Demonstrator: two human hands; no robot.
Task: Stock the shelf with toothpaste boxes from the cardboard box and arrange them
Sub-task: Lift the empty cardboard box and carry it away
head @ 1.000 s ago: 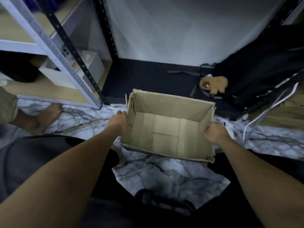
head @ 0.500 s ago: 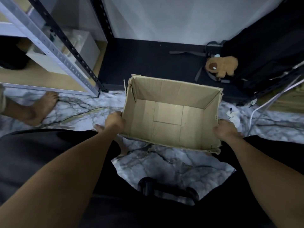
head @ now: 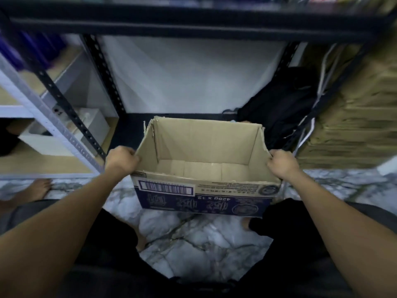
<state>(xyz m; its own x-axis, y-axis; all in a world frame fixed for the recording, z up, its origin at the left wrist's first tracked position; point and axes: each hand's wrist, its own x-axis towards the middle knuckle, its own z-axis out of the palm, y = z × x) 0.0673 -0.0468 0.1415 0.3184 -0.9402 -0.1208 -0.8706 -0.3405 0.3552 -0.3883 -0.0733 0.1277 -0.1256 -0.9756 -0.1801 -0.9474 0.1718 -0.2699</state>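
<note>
Cardboard box (head: 204, 145) with bare bottom, no toothpaste boxes seen inside; held before the black shelf (head: 193, 20), above the marble floor (head: 193, 239); left hand (head: 121, 160) and right hand (head: 282, 163) clamped on its side rims; looks like unloading done; arranging impossible to check, shelf blurred.

Item 1: brown cardboard box (head: 204, 143), corrugated and rectangular, open at the top with ragged, torn rim edges. Its plain inner walls and seamed floor flaps are visible, and the near outer face is printed dark blue with a white barcode label, a round seal and "428g x 12" reading upside down. It is level and square to the viewer, gripped at the rim of each side wall by the left hand (head: 121, 161) and the right hand (head: 282, 163).

Item 2: black metal shelf (head: 193, 26), with perforated uprights and a dark crossbeam, standing directly behind and above the box; the view is blurred.
</note>
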